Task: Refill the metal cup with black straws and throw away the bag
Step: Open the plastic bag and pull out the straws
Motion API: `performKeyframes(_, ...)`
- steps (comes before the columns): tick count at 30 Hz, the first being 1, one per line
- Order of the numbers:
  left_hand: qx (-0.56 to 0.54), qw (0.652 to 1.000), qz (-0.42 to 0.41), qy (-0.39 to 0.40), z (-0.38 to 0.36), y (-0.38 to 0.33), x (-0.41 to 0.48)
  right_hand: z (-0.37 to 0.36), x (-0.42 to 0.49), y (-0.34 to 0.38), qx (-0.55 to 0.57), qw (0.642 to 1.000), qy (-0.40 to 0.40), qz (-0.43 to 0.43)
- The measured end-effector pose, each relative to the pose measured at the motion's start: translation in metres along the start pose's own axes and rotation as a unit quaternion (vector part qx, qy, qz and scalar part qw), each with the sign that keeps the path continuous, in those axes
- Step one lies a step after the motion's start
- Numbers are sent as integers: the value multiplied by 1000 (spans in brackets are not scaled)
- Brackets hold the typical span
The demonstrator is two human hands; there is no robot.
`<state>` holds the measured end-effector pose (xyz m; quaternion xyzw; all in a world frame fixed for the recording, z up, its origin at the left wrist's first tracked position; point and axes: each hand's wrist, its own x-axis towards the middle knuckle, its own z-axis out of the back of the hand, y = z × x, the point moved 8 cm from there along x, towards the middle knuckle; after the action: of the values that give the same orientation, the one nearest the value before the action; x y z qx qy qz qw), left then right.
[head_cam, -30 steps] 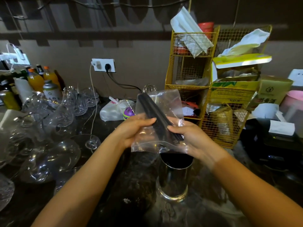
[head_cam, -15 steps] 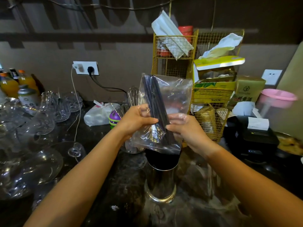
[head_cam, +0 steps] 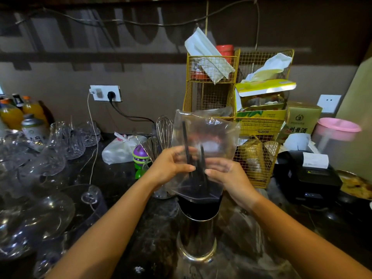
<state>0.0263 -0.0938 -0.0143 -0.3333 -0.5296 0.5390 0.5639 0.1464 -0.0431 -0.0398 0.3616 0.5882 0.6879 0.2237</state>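
A clear plastic bag (head_cam: 209,135) is held upright with its mouth down, directly over the metal cup (head_cam: 198,236) on the dark counter. My left hand (head_cam: 171,166) grips the bag's left side and my right hand (head_cam: 227,174) grips its right side. A few black straws (head_cam: 187,143) still stand inside the bag, their lower ends reaching toward the cup. The cup's mouth looks dark, filled with straws. The bag's lower edge touches or hangs just above the cup's rim.
Several glasses (head_cam: 66,141) crowd the counter's left side. Yellow wire baskets (head_cam: 217,81) with boxes stand behind the bag. A whisk (head_cam: 164,129), a white bag (head_cam: 120,148) and a purple toy (head_cam: 140,156) sit behind my left hand. A black printer (head_cam: 308,176) is at the right.
The thick bundle of straws has mostly slid out of the bag down into the cup. The bag now stands upright and nearly empty, and the view has shifted right.
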Motion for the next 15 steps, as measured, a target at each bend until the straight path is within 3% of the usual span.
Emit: performKeyframes(15,-10,1000,4,-1,1,-3,0,4,0,13,11,1000,-5,-1)
